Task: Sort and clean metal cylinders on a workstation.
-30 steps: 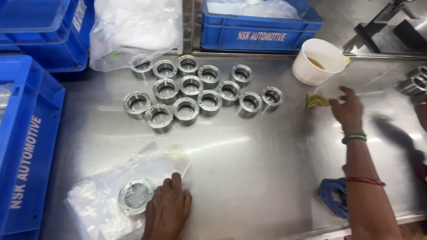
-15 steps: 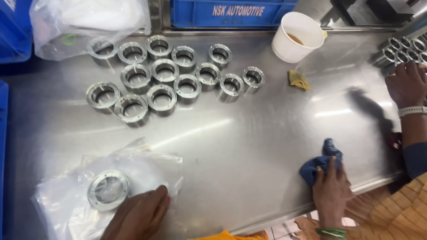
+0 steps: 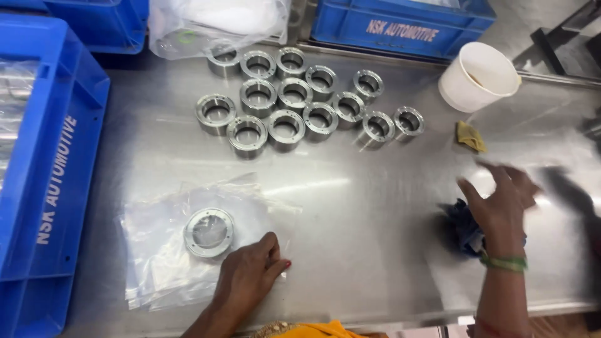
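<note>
Surface: steel worktable (image 3: 375, 250) is carrying blue crates and a white cup (image 3: 479, 75).
Left hand (image 3: 250, 278): lying flat and unclenched, pinning the clear plastic bag (image 3: 163, 256) beside the metal ring (image 3: 208, 233) resting on it.
Right hand (image 3: 501, 200): hovering with fingers spread, grasping nothing, over the blue cloth (image 3: 463, 228).
Risk: ring is sitting on slick plastic; a tug could be sliding it off.

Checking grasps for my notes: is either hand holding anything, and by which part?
Nothing is gripped. The left hand presses flat on the plastic bag; the right hand hovers open over the blue cloth.
</note>
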